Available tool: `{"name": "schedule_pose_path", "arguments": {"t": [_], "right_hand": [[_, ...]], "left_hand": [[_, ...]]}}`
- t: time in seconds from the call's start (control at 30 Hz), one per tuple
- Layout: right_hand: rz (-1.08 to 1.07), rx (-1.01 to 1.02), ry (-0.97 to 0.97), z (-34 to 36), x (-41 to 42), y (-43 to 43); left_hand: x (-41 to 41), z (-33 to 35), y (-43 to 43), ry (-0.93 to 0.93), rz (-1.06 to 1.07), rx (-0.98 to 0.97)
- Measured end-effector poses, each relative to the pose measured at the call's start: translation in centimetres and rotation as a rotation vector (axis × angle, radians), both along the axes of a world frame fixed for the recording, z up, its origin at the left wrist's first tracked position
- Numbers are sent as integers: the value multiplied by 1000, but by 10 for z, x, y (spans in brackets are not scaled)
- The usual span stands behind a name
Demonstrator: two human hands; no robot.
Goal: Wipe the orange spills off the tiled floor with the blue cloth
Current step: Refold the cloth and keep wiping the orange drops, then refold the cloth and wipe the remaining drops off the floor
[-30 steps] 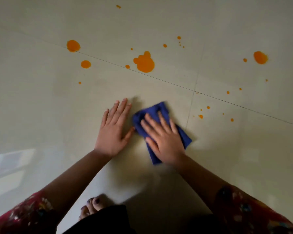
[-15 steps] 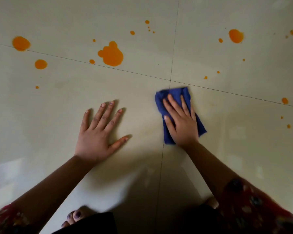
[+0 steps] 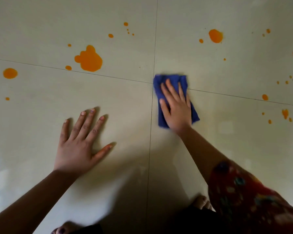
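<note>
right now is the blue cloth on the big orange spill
No, the blue cloth sits under the right hand, apart from the big orange spill.

Left hand (image 3: 76, 149) lies flat, fingers spread; right hand (image 3: 176, 110) presses flat.

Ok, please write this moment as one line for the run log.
step: wipe | right hand: flat on blue cloth, at grout cross | left hand: flat on tiled floor | large orange spill: unwiped
</note>
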State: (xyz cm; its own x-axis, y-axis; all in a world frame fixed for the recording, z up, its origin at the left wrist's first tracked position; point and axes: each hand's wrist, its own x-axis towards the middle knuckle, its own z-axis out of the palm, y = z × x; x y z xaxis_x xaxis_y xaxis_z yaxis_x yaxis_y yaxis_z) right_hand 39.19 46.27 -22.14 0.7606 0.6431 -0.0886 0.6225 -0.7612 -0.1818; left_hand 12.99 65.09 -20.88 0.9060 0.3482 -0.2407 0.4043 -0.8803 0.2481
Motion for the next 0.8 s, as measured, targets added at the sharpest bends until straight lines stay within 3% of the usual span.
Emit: {"name": "schedule_pose_path", "arguments": {"t": [0.07,0.17,0.23,0.3,0.43,0.57,0.63,0.67,0.73,0.8], "right_hand": [[42,-10,-13,0,-4,-43],[-438,-58,-29,-1,35,-56],[-565,-81,-22,-3,60,-26],[-480,-66,-45,-3,71,14],[-103,-37,-99,-10,30,69],[277,173,-24,-9,-48,49],[321,261,23,-8,-77,39],[287,320,68,-7,-91,38],[69,512,362,10,-117,49],[-257,788,927,38,-129,66]], "left_hand": [[0,1,1,-3,1,-4],[1,1,1,-25,2,-2],[1,-1,1,-40,0,3],[1,-2,0,-59,-1,11],[1,-6,2,-86,-3,16],[-2,-7,8,-219,62,-129],[-4,-8,9,-354,123,-228],[-4,-9,9,-421,169,-266],[-7,-2,5,-534,368,-372],[-7,14,-3,-618,634,-553]]}}
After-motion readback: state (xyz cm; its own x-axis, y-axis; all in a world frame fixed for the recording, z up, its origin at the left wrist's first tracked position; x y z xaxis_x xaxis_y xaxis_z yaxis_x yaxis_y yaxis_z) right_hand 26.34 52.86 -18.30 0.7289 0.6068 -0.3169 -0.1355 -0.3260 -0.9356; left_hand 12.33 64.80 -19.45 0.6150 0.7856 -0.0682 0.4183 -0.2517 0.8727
